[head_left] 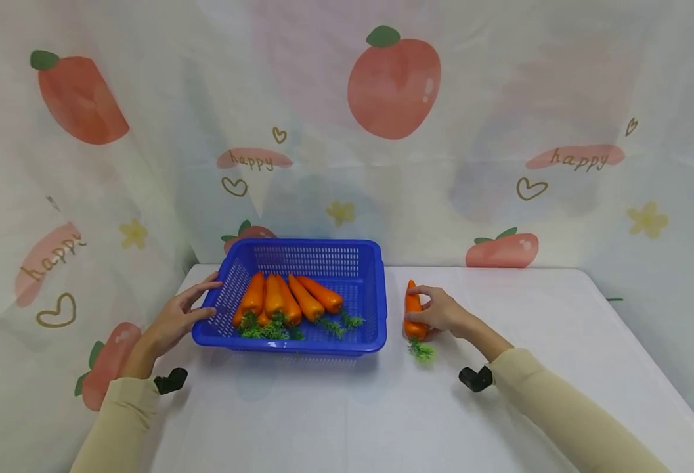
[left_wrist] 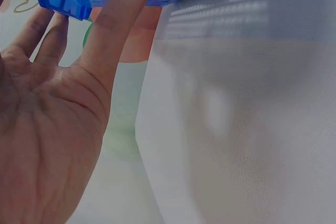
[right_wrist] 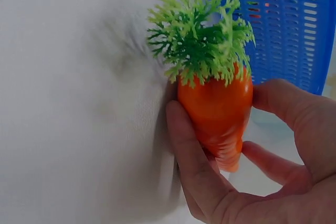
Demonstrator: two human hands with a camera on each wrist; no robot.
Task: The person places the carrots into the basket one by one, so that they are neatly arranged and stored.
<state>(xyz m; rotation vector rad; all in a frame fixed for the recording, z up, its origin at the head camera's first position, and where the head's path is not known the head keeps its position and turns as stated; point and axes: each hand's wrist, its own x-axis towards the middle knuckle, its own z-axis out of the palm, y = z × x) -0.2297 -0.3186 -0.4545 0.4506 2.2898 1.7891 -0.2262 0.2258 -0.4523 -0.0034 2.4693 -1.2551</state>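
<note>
In the head view, several orange carrots [head_left: 310, 301] with green leafy tops lie in a blue plastic basket [head_left: 379, 289]. My left hand [head_left: 172, 322] is at the basket's left side, its fairly straight fingers and thumb touching the rim; from the left wrist view [left_wrist: 47, 108] the palm is bare. To the right of the basket, my right hand [head_left: 444, 311] grips a single carrot [head_left: 414, 323] with its leaves toward me. The right wrist view shows this carrot [right_wrist: 218, 108] between the thumb and fingers of the hand [right_wrist: 273, 182], close to the white surface.
A white cloth covers the table [head_left: 347, 407]. Behind it and to the left hangs a patterned curtain [head_left: 311, 98] with printed fruit and the word "happy". Black wrist mounts [head_left: 475, 379] stick out below the sleeves.
</note>
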